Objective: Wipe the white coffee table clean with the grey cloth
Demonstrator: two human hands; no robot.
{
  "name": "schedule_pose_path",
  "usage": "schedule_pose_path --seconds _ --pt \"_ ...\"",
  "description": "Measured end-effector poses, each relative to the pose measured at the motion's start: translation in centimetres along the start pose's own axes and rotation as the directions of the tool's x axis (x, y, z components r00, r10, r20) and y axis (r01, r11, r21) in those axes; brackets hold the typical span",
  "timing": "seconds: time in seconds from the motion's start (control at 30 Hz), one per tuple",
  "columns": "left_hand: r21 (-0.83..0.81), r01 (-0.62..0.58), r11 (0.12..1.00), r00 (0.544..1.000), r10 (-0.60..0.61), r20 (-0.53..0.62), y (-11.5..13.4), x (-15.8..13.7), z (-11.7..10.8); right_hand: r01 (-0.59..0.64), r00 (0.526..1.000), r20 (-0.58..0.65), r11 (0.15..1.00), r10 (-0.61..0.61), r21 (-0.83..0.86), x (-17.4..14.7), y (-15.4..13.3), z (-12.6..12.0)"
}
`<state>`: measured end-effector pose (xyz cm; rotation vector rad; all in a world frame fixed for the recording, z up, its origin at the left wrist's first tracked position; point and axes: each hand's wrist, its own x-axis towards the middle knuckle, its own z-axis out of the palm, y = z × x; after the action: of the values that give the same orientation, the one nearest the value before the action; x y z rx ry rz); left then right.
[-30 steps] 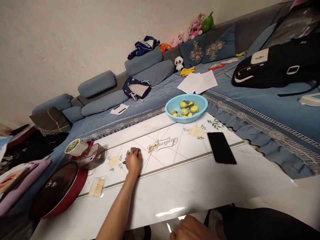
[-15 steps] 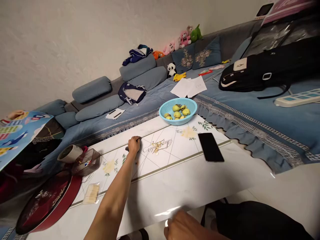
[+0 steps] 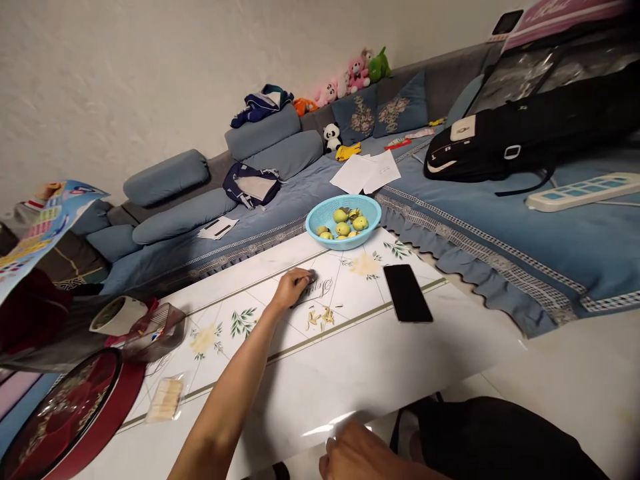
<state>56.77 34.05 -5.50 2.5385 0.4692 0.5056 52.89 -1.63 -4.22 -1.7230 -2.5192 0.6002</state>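
My left hand (image 3: 293,288) reaches over the middle of the white patterned table (image 3: 360,363). Its fingers are closed on a dark grey cloth-like thing (image 3: 313,275), pressed to the tabletop and mostly hidden under the hand. Small pale scraps (image 3: 323,316), perhaps shells or peelings, lie scattered just to the right and nearer to me. By the table's front edge, my right hand (image 3: 357,453) is curled; whatever it may hold is hidden.
A blue basket (image 3: 315,233) of green fruit stands at the back, a black phone (image 3: 407,293) to the right. Leftward are a bag of toothpicks (image 3: 166,399), a clear box (image 3: 163,333) and a red lidded tray (image 3: 123,407). Another person's hand (image 3: 49,192) holds a colourful sheet (image 3: 55,223).
My left hand has moved right across the table with the dark thing. The pale scraps have shifted nearer to me and spread. The other person's sheet has tilted; my right hand stays low.
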Motion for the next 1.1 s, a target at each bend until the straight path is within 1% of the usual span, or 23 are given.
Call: schedule_pose_path --seconds 0.07,0.13,0.17,0.23,0.27,0.3,0.33,0.37,0.43,0.5,0.53,0.57,0.6,0.63,0.7,0.77,0.8,0.87,0.93,0.97,1.0,1.03,1.1 --pt "0.043 0.075 0.996 0.995 -0.073 -0.063 -0.5 1.2 -0.1 -0.053 0.998 -0.04 0.999 0.052 -0.01 -0.6 -0.1 -0.1" --pt "0.069 0.101 0.993 0.992 -0.095 -0.082 0.4 1.5 1.4 -0.083 0.995 -0.052 0.996 0.082 -0.022 -0.8 -0.3 -0.3" --pt "0.07 0.086 0.994 0.994 -0.081 -0.067 1.3 1.3 2.4 -0.08 0.996 -0.038 0.996 0.078 -0.036 -0.8 -0.3 -0.4" --pt "0.048 0.018 0.999 1.0 -0.018 0.0 3.6 0.4 4.3 -0.036 0.999 0.029 0.996 0.038 -0.077 -0.7 -0.4 -0.7" --pt "0.029 -0.018 0.999 0.999 0.017 0.04 4.5 -0.2 4.7 -0.008 0.998 0.063 0.996 0.013 -0.092 -0.6 -0.4 -0.9" --pt "0.012 -0.043 0.999 0.997 0.042 0.071 5.2 -0.8 4.6 0.003 0.997 0.083 0.995 0.006 -0.104 -0.6 -0.5 -1.1" --pt "0.002 -0.049 0.999 0.995 0.049 0.082 5.5 -1.4 4.0 0.001 0.996 0.086 0.994 0.009 -0.112 -0.6 -0.6 -1.2" --pt "0.004 -0.033 0.999 0.997 0.032 0.067 5.4 -2.1 2.9 -0.012 0.997 0.07 0.993 0.02 -0.119 -0.8 -0.7 -1.3" --pt "0.048 0.065 0.997 0.997 -0.064 -0.031 4.2 -3.8 -0.2 -0.024 0.999 0.041 0.993 0.029 -0.115 -1.2 -0.9 -1.5" --pt "0.121 0.218 0.968 0.967 -0.197 -0.16 2.7 -6.0 -2.8 -0.033 0.999 0.027 0.994 0.036 -0.104 -1.5 -1.1 -1.5" --pt "0.158 0.292 0.943 0.943 -0.256 -0.214 2.3 -7.3 -3.4 -0.043 0.999 0.029 0.995 0.046 -0.095 -1.6 -1.2 -1.4" --pt "0.191 0.356 0.915 0.917 -0.302 -0.259 2.2 -8.5 -3.3 -0.056 0.998 0.036 0.995 0.059 -0.087 -1.6 -1.3 -1.3" --pt "0.218 0.404 0.888 0.895 -0.335 -0.295 2.5 -9.7 -2.6 -0.064 0.997 0.045 0.995 0.067 -0.081 -1.5 -1.3 -1.2" --pt "0.238 0.436 0.868 0.879 -0.353 -0.322 3.1 -10.6 -1.3 -0.06 0.996 0.053 0.995 0.065 -0.08 -1.3 -1.4 -1.1" --pt "0.243 0.455 0.857 0.866 -0.362 -0.345 4.9 -11.1 2.2 -0.013 0.997 0.08 0.997 0.019 -0.077 -0.8 -1.6 -0.8" --pt "0.208 0.436 0.875 0.873 -0.356 -0.334 6.8 -9.7 5.2 0.025 0.995 0.097 0.995 -0.015 -0.098 -0.3 -1.7 -0.9" --pt "0.179 0.423 0.888 0.878 -0.352 -0.325 7.4 -8.6 5.9 0.039 0.993 0.111 0.993 -0.026 -0.111 -0.2 -1.7 -1.1" --pt "0.115 0.404 0.907 0.878 -0.35 -0.326 8.2 -6.5 5.9 0.062 0.992 0.115 0.989 -0.047 -0.138 -0.2 -1.6 -1.8" --pt "0.066 0.4 0.914 0.864 -0.353 -0.36 8.9 -5.9 4.7 0.089 0.994 0.078 0.984 -0.078 -0.151 -0.4 -1.5 -2.5" --pt "0.048 0.387 0.921 0.861 -0.342 -0.377 9.5 -6.3 4.2 0.092 0.995 0.055 0.983 -0.084 -0.158 -0.5 -1.5 -2.7" --pt "0.038 0.349 0.936 0.873 -0.31 -0.377 10.3 -7.2 4.0 0.085 0.996 0.026 0.982 -0.082 -0.168 -0.6 -1.6 -2.7" --pt "0.031 0.28 0.959 0.902 -0.252 -0.35 11.3 -8.4 4.2 0.08 0.997 0.005 0.981 -0.081 -0.178 -0.7 -1.7 -2.4" --pt "0.002 0.076 0.997 0.973 -0.074 -0.221 13.9 -11.3 5.9 0.03 0.999 -0.025 0.979 -0.036 -0.203 -0.7 -2.2 -1.0"
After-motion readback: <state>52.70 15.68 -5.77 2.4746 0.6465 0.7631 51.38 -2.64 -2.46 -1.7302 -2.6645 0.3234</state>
